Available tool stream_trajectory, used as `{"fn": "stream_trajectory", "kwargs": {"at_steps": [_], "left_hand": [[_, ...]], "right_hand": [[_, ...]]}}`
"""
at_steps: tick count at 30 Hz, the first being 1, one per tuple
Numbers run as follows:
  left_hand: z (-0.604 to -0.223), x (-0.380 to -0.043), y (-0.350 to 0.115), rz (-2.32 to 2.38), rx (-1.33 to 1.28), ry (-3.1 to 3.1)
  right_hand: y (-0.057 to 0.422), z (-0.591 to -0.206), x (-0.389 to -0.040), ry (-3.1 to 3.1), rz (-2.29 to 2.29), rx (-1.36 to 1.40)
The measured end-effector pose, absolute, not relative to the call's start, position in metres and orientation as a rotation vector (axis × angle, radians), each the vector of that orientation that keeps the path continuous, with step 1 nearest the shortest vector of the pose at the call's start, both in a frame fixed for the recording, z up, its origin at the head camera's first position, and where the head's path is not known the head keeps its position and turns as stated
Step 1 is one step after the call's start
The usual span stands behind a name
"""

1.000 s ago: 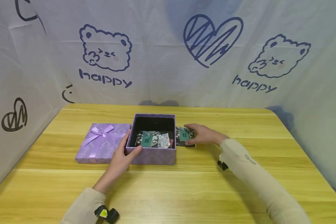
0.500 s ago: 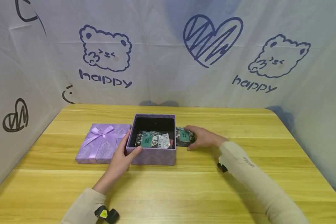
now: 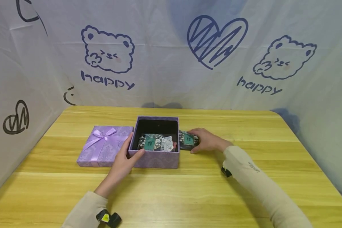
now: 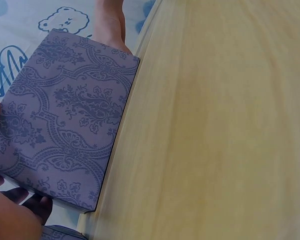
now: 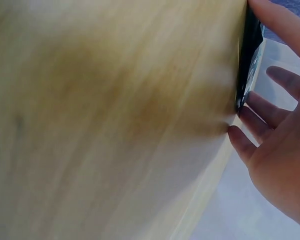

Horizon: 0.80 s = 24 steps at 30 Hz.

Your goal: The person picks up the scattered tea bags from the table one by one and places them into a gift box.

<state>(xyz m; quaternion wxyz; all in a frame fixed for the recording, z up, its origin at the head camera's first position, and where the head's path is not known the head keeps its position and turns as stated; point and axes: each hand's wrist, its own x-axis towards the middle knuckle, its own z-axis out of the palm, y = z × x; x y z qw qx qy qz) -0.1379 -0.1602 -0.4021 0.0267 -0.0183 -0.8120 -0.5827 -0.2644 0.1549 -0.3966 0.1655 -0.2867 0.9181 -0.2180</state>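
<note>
A purple patterned gift box with a black inside stands without its lid in the head view. My left hand grips its near left corner, thumb over the front rim and fingers along the left wall. Inside lie a black floral packet with a green label and a small whitish packet. Right of the box, my right hand holds a similar black floral packet by its ends, thumb on the near side. The right wrist view shows that packet edge-on between thumb and fingertips.
The purple lid with a ribbon bow lies left of the box, close to my left fingers. All of it is on a wooden table. A white curtain with bear and heart drawings hangs behind the far edge.
My right thumb has shifted a little toward me, round the packet's near edge. The packet has moved slightly right and is now a bit raised. The left hand and the box have stayed put.
</note>
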Motion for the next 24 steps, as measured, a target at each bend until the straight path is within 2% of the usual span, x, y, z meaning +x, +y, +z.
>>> {"fn": "stream_trajectory", "kwargs": {"at_steps": [24], "left_hand": [[-0.399,-0.135,-0.159,-1.802,-0.070,-2.490]], "right_hand": [[0.163,-0.386,-0.241,2.683,-0.644,-0.889]]}}
